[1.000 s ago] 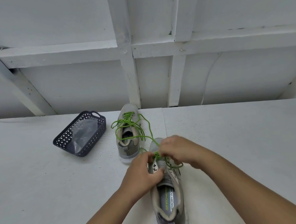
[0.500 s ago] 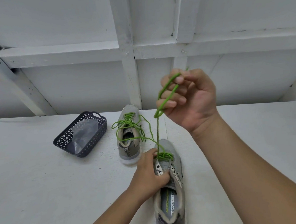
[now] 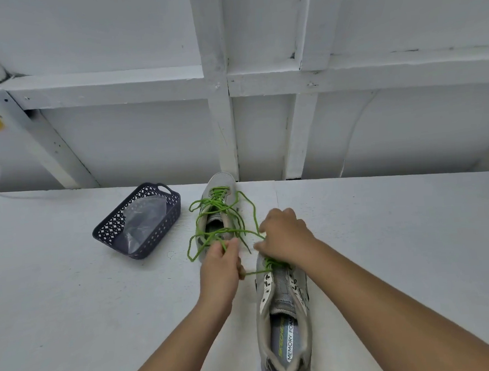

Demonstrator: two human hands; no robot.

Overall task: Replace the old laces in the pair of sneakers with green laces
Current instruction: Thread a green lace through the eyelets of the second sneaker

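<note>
Right hand (image 3: 286, 237) over near sneaker's (image 3: 284, 321) toe; green lace (image 3: 256, 272) partly hidden

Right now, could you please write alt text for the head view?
A person's left hand pinches a green lace threaded through the near sneaker, while the right hand rests at its front eyelets. Behind stand a green-laced second sneaker and a dark basket.

On the white worktop (image 3: 72, 298) a grey sneaker with green laces (image 3: 284, 313) lies close to the person, toe pointing away. A second grey sneaker with green laces (image 3: 220, 213) lies farther back, to its left, by the white wall. Left of that one sits a dark plastic lattice basket (image 3: 141, 221), and a clear plastic bag (image 3: 144, 221) lies inside it.
</note>
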